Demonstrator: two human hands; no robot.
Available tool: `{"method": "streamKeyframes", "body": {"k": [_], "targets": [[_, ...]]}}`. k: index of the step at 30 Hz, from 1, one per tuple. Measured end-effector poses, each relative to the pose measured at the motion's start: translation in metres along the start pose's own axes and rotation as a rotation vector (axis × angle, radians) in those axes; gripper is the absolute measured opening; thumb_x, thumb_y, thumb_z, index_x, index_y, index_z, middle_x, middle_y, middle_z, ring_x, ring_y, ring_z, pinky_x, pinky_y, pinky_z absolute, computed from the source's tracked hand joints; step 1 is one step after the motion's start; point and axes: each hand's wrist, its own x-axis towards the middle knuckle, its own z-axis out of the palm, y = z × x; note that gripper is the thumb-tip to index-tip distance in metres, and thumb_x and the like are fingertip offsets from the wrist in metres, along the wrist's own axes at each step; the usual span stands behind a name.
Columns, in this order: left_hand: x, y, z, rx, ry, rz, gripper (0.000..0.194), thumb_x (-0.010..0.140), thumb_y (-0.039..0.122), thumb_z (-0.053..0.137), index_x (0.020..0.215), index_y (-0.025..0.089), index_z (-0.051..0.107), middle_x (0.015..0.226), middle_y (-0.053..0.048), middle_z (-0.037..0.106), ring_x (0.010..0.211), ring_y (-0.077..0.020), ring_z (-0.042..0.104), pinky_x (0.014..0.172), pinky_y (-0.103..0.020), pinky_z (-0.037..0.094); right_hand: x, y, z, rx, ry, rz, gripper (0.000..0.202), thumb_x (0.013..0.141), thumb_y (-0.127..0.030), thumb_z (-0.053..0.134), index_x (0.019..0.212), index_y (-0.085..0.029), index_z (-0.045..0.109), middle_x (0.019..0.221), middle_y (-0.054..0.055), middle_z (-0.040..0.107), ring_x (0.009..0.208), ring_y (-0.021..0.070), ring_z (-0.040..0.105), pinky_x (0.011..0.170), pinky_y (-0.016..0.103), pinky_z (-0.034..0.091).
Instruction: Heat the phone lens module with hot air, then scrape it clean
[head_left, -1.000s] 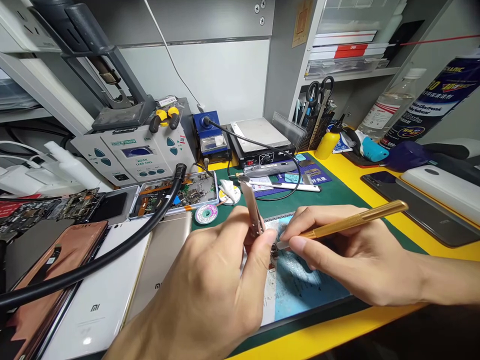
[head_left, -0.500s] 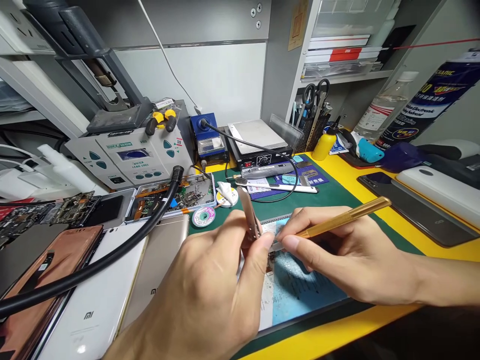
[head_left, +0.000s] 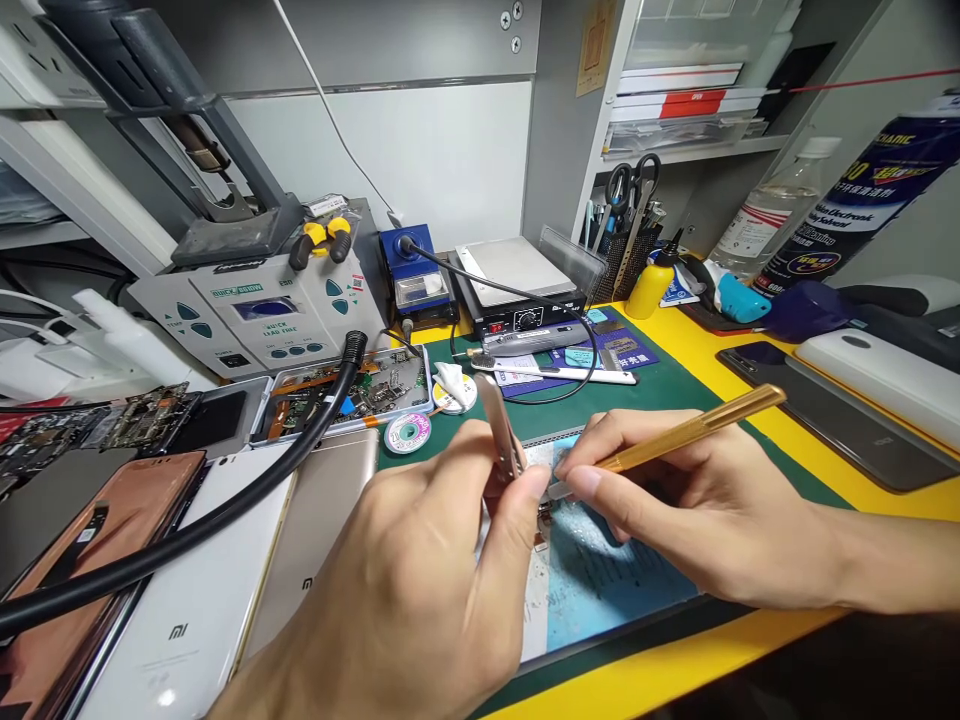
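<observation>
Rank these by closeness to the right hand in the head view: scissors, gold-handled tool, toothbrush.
Nearest the right hand first:
1. Gold-handled tool, held in its grip.
2. Toothbrush, lying beyond the hand.
3. Scissors, in the black holder farther back.

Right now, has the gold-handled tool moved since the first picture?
Yes: judged against the dark phone, the free end of the gold-handled tool in the right hand has shifted slightly left.

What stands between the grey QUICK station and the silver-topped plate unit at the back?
A blue box stands between them, as the head view shows.
</observation>
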Motion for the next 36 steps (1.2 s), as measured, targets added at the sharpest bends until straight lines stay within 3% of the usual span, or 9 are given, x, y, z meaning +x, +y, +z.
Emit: {"method": "streamKeyframes", "body": {"k": [16,24,36], "targets": [[0.0014,0.0016,-0.0001,0.0,0.002,0.004,0.008,0.098,0.012,0.06,0.097,0.018,0.065,0.072,0.003,0.068,0.051,-0.0113,0.059,0.048,-0.027,0.043,0.0038,0.0047,-0.0029,-0.057,0.073,-0.007,0.025,0.091,-0.035,0.081,0.078,-0.015,0.075,0.061,-0.002,0.061,0.048,0.0101,0.055,0.043,0.022,0.041],[0.0024,0.001,0.0007,-0.013,0.018,0.031,0.008,0.097,0.011,0.059,0.099,0.017,0.064,0.078,0.001,0.071,0.061,-0.0125,0.068,0.048,-0.027,0.042,0.0059,0.0037,-0.0025,-0.091,0.111,-0.013,0.028,0.09,-0.038,0.083,0.074,-0.016,0.075,0.052,-0.005,0.059,0.043,0.0088,0.052,0.039,0.021,0.037],[0.0006,0.0014,-0.0007,-0.009,0.003,0.013,0.008,0.099,0.012,0.058,0.099,0.017,0.065,0.081,0.001,0.073,0.064,-0.0135,0.07,0.056,-0.028,0.048,0.0044,0.0048,-0.0027,-0.127,0.109,-0.041,0.028,0.089,-0.035,0.084,0.072,-0.016,0.073,0.054,-0.004,0.06,0.044,0.0083,0.052,0.04,0.022,0.038]]}}
